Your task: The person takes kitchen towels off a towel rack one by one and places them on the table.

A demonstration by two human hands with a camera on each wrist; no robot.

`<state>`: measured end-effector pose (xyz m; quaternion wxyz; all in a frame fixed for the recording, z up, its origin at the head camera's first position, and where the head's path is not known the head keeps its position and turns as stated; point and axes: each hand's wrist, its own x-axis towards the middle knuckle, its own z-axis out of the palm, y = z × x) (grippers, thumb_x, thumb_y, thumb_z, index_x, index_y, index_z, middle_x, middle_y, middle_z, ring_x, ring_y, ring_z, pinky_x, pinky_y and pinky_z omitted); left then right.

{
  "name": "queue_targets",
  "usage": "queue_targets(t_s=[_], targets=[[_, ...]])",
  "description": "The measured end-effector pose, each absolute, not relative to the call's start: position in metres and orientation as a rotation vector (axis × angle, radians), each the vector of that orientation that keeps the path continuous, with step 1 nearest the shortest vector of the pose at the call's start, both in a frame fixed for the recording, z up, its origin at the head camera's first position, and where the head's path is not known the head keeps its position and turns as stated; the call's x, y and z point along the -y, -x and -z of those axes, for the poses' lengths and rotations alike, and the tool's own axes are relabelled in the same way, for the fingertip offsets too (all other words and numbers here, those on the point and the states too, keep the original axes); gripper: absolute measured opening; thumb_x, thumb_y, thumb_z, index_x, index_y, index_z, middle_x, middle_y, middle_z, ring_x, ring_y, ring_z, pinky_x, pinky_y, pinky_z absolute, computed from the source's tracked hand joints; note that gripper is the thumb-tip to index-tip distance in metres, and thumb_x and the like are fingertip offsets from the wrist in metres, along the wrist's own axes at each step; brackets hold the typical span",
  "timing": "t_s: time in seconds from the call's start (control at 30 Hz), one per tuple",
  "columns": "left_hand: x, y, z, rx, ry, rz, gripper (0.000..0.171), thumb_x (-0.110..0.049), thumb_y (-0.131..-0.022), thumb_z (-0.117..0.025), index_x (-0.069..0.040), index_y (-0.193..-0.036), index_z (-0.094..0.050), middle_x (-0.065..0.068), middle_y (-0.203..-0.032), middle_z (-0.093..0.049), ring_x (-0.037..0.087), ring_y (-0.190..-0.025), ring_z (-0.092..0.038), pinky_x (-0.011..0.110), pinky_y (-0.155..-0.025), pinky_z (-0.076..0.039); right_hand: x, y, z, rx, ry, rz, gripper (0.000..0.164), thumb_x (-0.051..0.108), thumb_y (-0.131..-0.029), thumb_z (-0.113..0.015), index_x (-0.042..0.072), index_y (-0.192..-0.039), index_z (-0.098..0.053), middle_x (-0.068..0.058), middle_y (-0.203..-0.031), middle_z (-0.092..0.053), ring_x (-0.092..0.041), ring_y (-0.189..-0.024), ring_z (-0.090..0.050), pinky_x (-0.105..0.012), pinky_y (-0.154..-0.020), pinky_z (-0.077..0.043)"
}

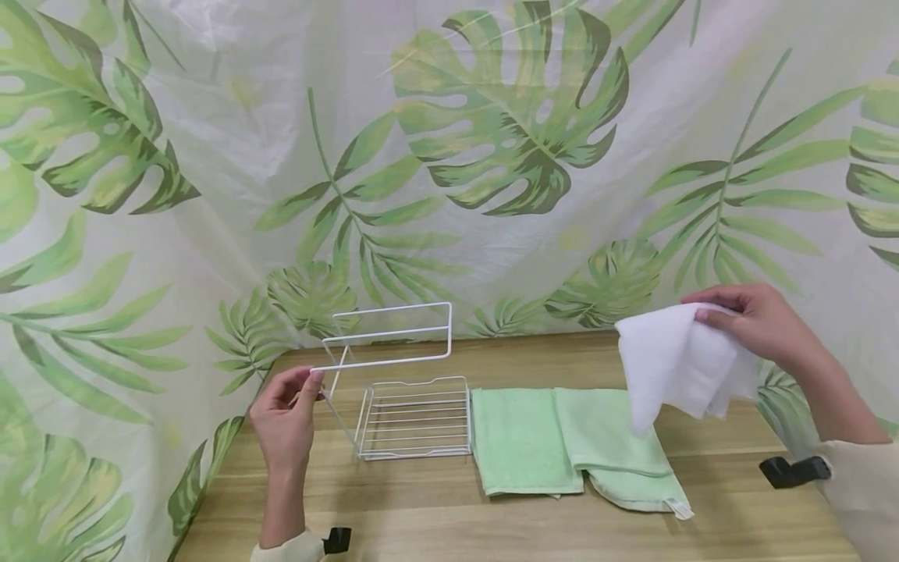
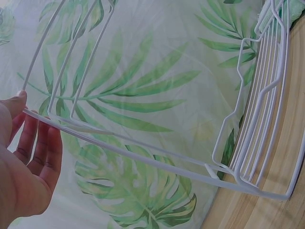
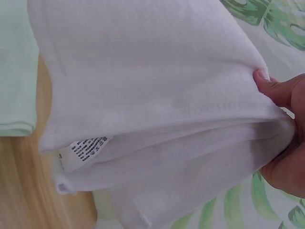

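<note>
A white wire rack [image 1: 414, 451] stands on the wooden table, its slatted base low and an upper frame raised above it. My left hand [image 1: 286, 410] pinches the upper left corner of that rack between thumb and fingers, as the left wrist view also shows. In the air at the right, my right hand [image 1: 751, 324] grips a folded white towel [image 1: 670, 355] by its edge. The towel's layers hang down, and a printed label [image 3: 90, 147] shows between them. Below it, two folded green towels [image 1: 527, 445] lie side by side against the rack's right side.
The wooden table [image 1: 421, 515] ends at the back against a leaf-printed curtain [image 1: 492, 257], which also hangs along the left side. A small white tag [image 1: 680, 509] sticks out from the right green towel's front corner.
</note>
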<state>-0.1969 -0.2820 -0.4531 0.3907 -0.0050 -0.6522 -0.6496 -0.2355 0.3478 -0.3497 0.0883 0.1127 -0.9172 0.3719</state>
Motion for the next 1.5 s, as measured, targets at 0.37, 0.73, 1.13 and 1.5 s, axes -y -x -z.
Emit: queue_targets(t_s=[0.37,0.73,1.13,1.5], targets=[[0.282,0.197,0.453,1.667,0.004,1.634,0.020,0.002,-0.093,-0.081,0.017,-0.103,-0.071,-0.005,-0.078,-0.073,0.005,-0.066,-0.070,0.014,-0.061,-0.062,-0.382,0.212,0.380,2.759,-0.356,-1.213,0.017,0.010,-0.105,-0.069,0.008,-0.120,-0.078,0.028,-0.091,-0.075,-0.013,-0.058,-0.066,-0.029,-0.049,-0.057],[0.282,0.198,0.453,1.662,0.017,1.634,0.020,0.002,-0.093,-0.081,0.017,-0.102,-0.072,-0.004,-0.078,-0.073,0.005,-0.066,-0.070,0.015,-0.061,-0.062,-0.417,0.184,0.407,2.855,-0.368,-1.194,0.021,0.007,-0.106,-0.067,0.020,-0.116,-0.081,0.032,-0.097,-0.074,-0.013,-0.059,-0.065,-0.030,-0.049,-0.056],[0.282,0.196,0.454,1.671,-0.006,1.631,0.021,0.001,-0.094,-0.081,0.017,-0.102,-0.072,-0.005,-0.078,-0.073,0.005,-0.067,-0.070,0.014,-0.061,-0.062,-0.437,0.179,0.441,2.956,-0.660,-1.165,0.020,-0.004,-0.101,-0.067,0.005,-0.114,-0.080,0.035,-0.112,-0.070,0.019,-0.103,-0.059,-0.010,-0.072,-0.052],[0.282,0.197,0.454,1.676,-0.009,1.633,0.021,0.001,-0.093,-0.081,0.016,-0.102,-0.072,-0.004,-0.079,-0.073,0.007,-0.068,-0.072,0.015,-0.062,-0.063,-0.431,0.194,0.467,2.919,-0.667,-0.932,0.013,0.005,-0.100,-0.073,0.006,-0.111,-0.080,0.031,-0.105,-0.073,0.016,-0.098,-0.061,-0.008,-0.072,-0.050]])
